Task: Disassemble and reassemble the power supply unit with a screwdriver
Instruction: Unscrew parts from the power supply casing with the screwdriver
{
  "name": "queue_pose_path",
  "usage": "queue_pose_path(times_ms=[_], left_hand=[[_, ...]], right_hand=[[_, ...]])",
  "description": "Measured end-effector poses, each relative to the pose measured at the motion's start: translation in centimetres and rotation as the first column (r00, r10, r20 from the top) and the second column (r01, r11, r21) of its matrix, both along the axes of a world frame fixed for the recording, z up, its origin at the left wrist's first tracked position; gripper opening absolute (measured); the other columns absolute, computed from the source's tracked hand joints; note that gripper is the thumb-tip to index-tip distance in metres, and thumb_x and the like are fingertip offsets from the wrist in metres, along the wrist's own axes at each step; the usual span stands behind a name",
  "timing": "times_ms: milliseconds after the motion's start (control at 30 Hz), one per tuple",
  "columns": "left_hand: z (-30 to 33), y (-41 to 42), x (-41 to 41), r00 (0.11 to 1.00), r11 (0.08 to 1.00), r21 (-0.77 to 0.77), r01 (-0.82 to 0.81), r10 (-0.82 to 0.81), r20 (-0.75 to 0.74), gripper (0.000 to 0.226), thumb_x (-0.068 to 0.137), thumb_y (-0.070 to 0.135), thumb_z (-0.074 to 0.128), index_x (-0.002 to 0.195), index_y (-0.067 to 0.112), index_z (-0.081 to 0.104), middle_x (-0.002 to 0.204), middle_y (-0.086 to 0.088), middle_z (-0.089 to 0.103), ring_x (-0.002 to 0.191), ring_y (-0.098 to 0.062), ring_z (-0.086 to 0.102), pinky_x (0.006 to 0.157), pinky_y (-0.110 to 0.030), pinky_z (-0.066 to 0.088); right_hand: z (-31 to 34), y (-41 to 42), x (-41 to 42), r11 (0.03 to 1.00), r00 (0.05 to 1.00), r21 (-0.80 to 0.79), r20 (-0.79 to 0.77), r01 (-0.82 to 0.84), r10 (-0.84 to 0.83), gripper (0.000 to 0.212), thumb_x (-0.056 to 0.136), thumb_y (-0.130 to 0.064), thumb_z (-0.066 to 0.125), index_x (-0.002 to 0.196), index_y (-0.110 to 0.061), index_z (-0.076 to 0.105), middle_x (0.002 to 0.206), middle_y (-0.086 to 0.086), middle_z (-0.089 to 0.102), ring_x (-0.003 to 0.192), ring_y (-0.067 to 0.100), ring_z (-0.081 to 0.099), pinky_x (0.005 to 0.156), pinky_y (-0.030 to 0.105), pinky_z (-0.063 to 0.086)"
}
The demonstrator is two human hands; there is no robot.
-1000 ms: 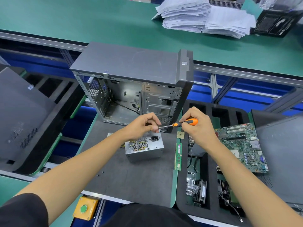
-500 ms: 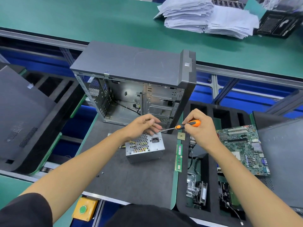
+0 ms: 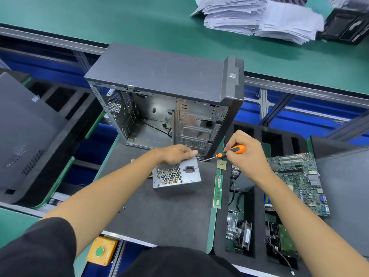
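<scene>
The screwdriver (image 3: pixel 231 151) is gripped in the right hand (image 3: pixel 247 156), its orange handle wrapped by curled fingers, and its tip is laid against the top right corner of the PSU (image 3: pixel 176 175). A second ago the left hand (image 3: pixel 175 154) was pinched at the tip itself; now it has been lowered onto the top of the PSU, fingers curled over the far edge, and the box is held steady. By that change a screw appears to have been set on the tip and brought to its hole, so driving looks ready to begin, though the screw itself is too small to be seen.

The PSU is found on the dark mat (image 3: pixel 159 214), just in front of the open case (image 3: pixel 167 102).

The count: one PSU, one screwdriver, one case, one RAM stick (image 3: pixel 218 191) along the mat's right edge, one CPU (image 3: pixel 221 164) above it, one motherboard (image 3: pixel 299 182) on the tray to the right, and one loose screw (image 3: pixel 124 207) noted on the mat.
</scene>
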State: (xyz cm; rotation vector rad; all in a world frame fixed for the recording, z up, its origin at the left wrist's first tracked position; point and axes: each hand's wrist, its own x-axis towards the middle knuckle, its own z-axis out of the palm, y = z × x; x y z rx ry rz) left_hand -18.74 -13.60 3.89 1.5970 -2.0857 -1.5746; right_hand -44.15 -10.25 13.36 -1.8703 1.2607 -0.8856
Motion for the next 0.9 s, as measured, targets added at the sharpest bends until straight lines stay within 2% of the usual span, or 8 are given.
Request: queue_pose_path(times_ms=[133, 267, 333, 400, 500, 567, 767, 900], left_hand=[[-0.8, -0.7, -0.6, 0.998, 0.988, 0.151, 0.041, -0.033, -0.054, 0.046, 0.098, 0.068, 0.042, 0.083, 0.031, 0.066, 0.073, 0.016, 0.067, 0.066, -0.002, 0.059, 0.069, -0.021, 0.045], [-2.4, -1.5, -0.9, 0.993, 0.988, 0.148, 0.047, -0.031, -0.113, 0.026, 0.1, 0.047, 0.056, 0.096, 0.024, 0.067, 0.101, -0.004, 0.072, 0.086, -0.013, 0.062, 0.083, -0.036, 0.049], [-2.8, -1.6, -0.9, 0.986, 0.983, 0.181, 0.02, 0.011, -0.164, 0.026, 0.099, 0.042, 0.059, 0.105, 0.018, 0.068, 0.114, -0.015, 0.071, 0.092, -0.018, 0.064, 0.085, -0.041, 0.05], [-3.0, -1.5, -0.8, 0.977, 0.981, 0.194, -0.023, 0.064, -0.204, 0.03, 0.097, 0.041, 0.063, 0.112, 0.015, 0.066, 0.107, -0.012, 0.073, 0.091, -0.017, 0.065, 0.083, -0.039, 0.051], [-3.5, -1.4, -0.8, 0.963, 0.978, 0.198, -0.062, 0.11, -0.244, 0.02, 0.097, 0.035, 0.067, 0.108, 0.018, 0.063, 0.088, 0.008, 0.069, 0.082, -0.008, 0.062, 0.08, -0.03, 0.05], [-3.6, -1.4, -0.9, 0.961, 0.979, 0.193, -0.067, 0.116, -0.253, 0.015, 0.098, 0.031, 0.067, 0.105, 0.019, 0.062, 0.086, 0.009, 0.067, 0.081, -0.007, 0.06, 0.084, -0.032, 0.049], [-3.4, -1.5, -1.0, 0.957, 0.98, 0.189, -0.066, 0.116, -0.267, 0.01, 0.099, 0.026, 0.065, 0.103, 0.018, 0.061, 0.085, 0.008, 0.066, 0.078, -0.002, 0.059, 0.085, -0.027, 0.048], [-3.2, -1.3, -0.9, 0.958, 0.98, 0.188, -0.064, 0.113, -0.262, 0.005, 0.101, 0.023, 0.063, 0.101, 0.019, 0.06, 0.062, 0.026, 0.063, 0.056, 0.012, 0.054, 0.059, -0.005, 0.042]], right_hand=[[0.2, -0.2, 0.1, 0.999, 1.0, 0.016, -0.012, -0.027, 0.028, 0.03, 0.07, 0.015, 0.06, 0.066, -0.014, 0.061, 0.077, -0.009, 0.055, 0.065, 0.009, 0.051, 0.059, 0.022, 0.04], [0.2, -0.6, 0.3, 0.998, 0.996, 0.004, -0.064, -0.06, 0.06, 0.028, 0.069, 0.015, 0.062, 0.066, -0.013, 0.061, 0.076, -0.006, 0.054, 0.065, 0.01, 0.049, 0.059, 0.022, 0.037], [0.2, -0.8, 0.4, 0.997, 0.993, 0.002, -0.09, -0.08, 0.08, 0.028, 0.068, 0.015, 0.062, 0.066, -0.013, 0.061, 0.075, -0.006, 0.053, 0.066, 0.011, 0.049, 0.061, 0.02, 0.037], [0.1, -1.0, 0.6, 0.995, 0.99, 0.008, -0.107, -0.096, 0.096, 0.027, 0.068, 0.014, 0.062, 0.066, -0.013, 0.06, 0.075, -0.005, 0.053, 0.067, 0.012, 0.051, 0.061, 0.022, 0.039], [-0.1, -1.4, 0.9, 0.994, 0.986, 0.03, -0.124, -0.107, 0.11, 0.025, 0.068, 0.013, 0.062, 0.066, -0.012, 0.06, 0.077, 0.001, 0.054, 0.068, 0.017, 0.053, 0.061, 0.035, 0.044], [-0.3, -1.6, 1.2, 0.993, 0.984, 0.036, -0.137, -0.111, 0.115, 0.024, 0.068, 0.012, 0.063, 0.067, -0.011, 0.061, 0.078, 0.001, 0.054, 0.069, 0.019, 0.054, 0.062, 0.037, 0.045], [-0.5, -2.1, 1.8, 0.989, 0.971, 0.044, -0.186, -0.141, 0.147, 0.024, 0.069, 0.011, 0.064, 0.067, -0.013, 0.062, 0.078, -0.002, 0.055, 0.071, 0.014, 0.055, 0.063, 0.02, 0.041], [-0.2, -2.2, 2.1, 0.987, 0.966, 0.037, -0.204, -0.156, 0.16, 0.024, 0.069, 0.011, 0.063, 0.065, -0.013, 0.062, 0.075, -0.006, 0.053, 0.069, 0.008, 0.052, 0.061, 0.012, 0.035]])
